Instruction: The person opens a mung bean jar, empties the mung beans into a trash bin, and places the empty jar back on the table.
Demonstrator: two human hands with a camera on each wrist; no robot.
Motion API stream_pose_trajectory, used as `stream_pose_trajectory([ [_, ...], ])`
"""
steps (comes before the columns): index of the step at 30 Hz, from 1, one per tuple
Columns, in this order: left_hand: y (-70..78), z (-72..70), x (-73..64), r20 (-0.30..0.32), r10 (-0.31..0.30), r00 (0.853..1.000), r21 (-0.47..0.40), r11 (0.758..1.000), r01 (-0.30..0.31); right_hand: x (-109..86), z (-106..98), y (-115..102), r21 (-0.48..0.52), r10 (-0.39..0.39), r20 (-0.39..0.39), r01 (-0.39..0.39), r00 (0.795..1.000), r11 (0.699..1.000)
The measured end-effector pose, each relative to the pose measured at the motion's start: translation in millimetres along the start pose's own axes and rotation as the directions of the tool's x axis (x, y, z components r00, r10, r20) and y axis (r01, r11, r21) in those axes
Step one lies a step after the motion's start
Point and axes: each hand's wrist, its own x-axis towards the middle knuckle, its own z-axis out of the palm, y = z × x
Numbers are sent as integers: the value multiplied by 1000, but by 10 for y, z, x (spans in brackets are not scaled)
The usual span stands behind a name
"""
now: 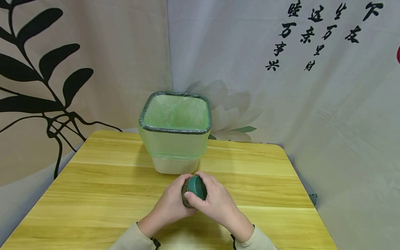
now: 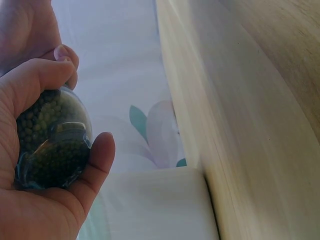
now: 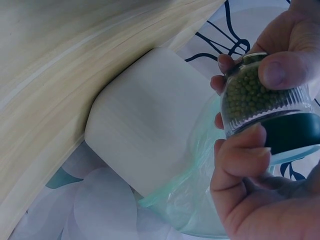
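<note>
A small clear jar (image 3: 250, 95) full of green beans, with a dark green lid (image 1: 197, 186), is held between both hands over the table. My left hand (image 1: 172, 201) grips the glass body, its fingers wrapped round the jar (image 2: 55, 145) in the left wrist view. The right hand (image 1: 215, 198) holds the lid, thumb on one side and fingers on the other. In the right wrist view the lid (image 3: 295, 132) sits on the jar's ribbed neck. Just beyond the hands stands a white bin (image 1: 176, 165) with a pale green bag liner (image 1: 175, 146) folded over its rim.
The bin's dark marbled rim (image 1: 175, 131) holds the liner in place. Under everything lies a yellow wooden table (image 1: 93, 194) with rounded far corners. Cloth backdrops (image 1: 125, 52) with printed leaves, a lotus and black characters hang behind and beside it.
</note>
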Motion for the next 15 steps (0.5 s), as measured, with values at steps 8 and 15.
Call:
stream_pose_trajectory([
  [8, 5, -4, -5, 3, -12, 1000, -9, 1000, 12, -2, 7, 10, -3, 2, -3, -2, 1000, 1000],
  [15, -1, -12, -5, 16, -15, 1000, -27, 1000, 15, -9, -2, 1, 0, 2, 5, -2, 1000, 1000],
])
